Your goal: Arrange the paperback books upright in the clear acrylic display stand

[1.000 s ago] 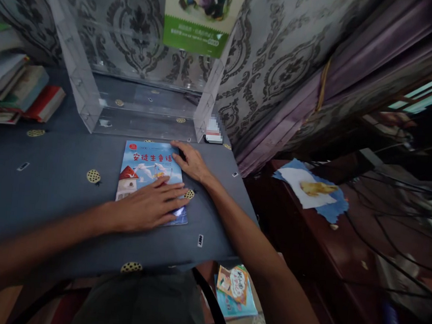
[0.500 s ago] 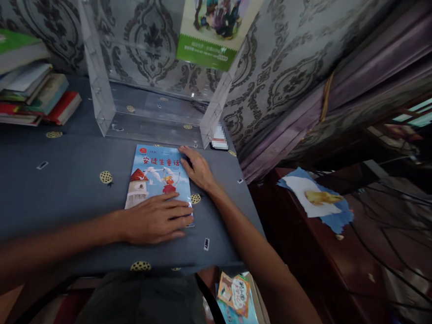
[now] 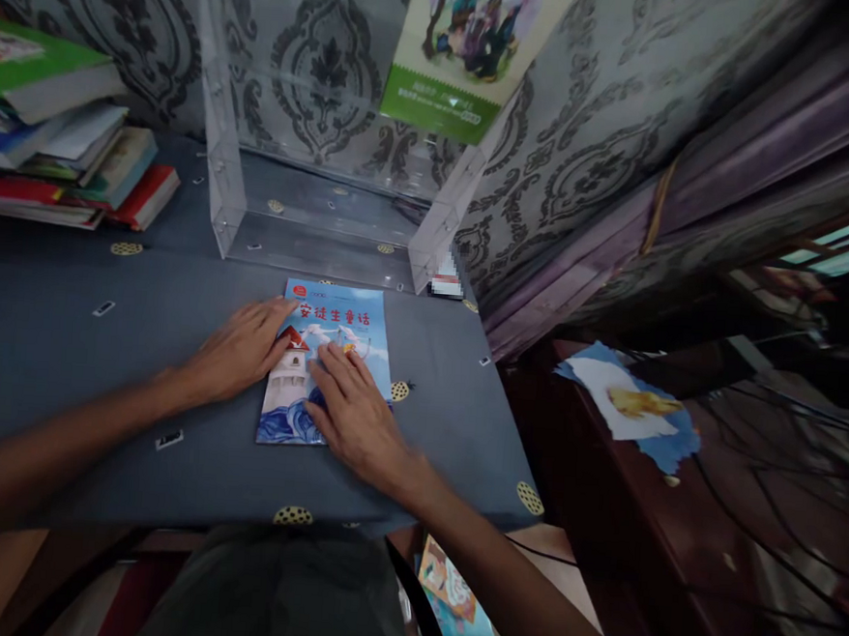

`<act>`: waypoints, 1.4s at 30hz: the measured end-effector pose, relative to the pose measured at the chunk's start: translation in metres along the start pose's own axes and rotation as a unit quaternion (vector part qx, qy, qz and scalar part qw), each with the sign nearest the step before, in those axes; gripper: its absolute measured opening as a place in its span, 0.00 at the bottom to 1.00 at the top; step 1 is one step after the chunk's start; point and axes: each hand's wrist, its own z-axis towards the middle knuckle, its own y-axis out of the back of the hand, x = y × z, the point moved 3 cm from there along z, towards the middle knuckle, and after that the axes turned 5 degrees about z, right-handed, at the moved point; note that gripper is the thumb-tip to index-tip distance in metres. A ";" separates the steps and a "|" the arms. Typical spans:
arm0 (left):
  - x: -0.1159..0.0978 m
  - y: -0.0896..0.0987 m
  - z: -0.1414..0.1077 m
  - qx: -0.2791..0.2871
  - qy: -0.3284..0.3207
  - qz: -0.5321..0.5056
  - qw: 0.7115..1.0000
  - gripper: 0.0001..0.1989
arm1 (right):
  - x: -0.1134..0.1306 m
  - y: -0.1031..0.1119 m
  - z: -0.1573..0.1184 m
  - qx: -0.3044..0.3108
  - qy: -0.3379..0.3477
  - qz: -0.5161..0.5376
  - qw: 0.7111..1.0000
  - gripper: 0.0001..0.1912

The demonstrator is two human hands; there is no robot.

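Observation:
A blue picture book (image 3: pixel 294 415) with red lettering lies flat on the patterned grey-blue tablecloth (image 3: pixel 123 365). At the book's upper left edge rests my left hand (image 3: pixel 244 344), its fingertips touching the cover; the fingers lie flat and it holds nothing. My right hand (image 3: pixel 356 415) lies spread across the middle and right part of the cover, over part of the picture. Just beyond the book stands a clear acrylic rack (image 3: pixel 327 258), which has a green and cream book (image 3: pixel 439 106) high up on it.
Several books (image 3: pixel 55 89) are stacked at the far left. A pixelated object (image 3: pixel 446 276) sits by the rack's right foot. Right of the table are a dark red surface with blue and white paper (image 3: pixel 629 400) and cables. More books (image 3: pixel 449 591) lie below the table edge.
My left hand has gone from the book's lower part to its upper left edge. My right hand has come from the upper right corner onto the cover's middle. The view has shifted slightly.

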 end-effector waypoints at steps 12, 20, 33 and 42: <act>0.013 -0.001 0.001 0.023 0.025 -0.079 0.996 0.26 | 0.031 -0.006 0.034 0.116 0.137 -0.034 0.983 0.18; 0.022 -0.001 0.003 0.010 0.033 -0.145 0.989 0.28 | 0.027 -0.020 0.048 0.107 0.145 -0.011 0.983 0.19; 0.016 0.004 0.003 0.041 0.045 -0.101 0.993 0.27 | -0.061 0.016 0.009 -0.016 -0.091 0.015 0.996 0.29; 0.013 0.003 0.001 0.057 0.070 -0.081 0.993 0.34 | -0.067 0.011 0.006 -0.052 -0.113 0.031 0.992 0.30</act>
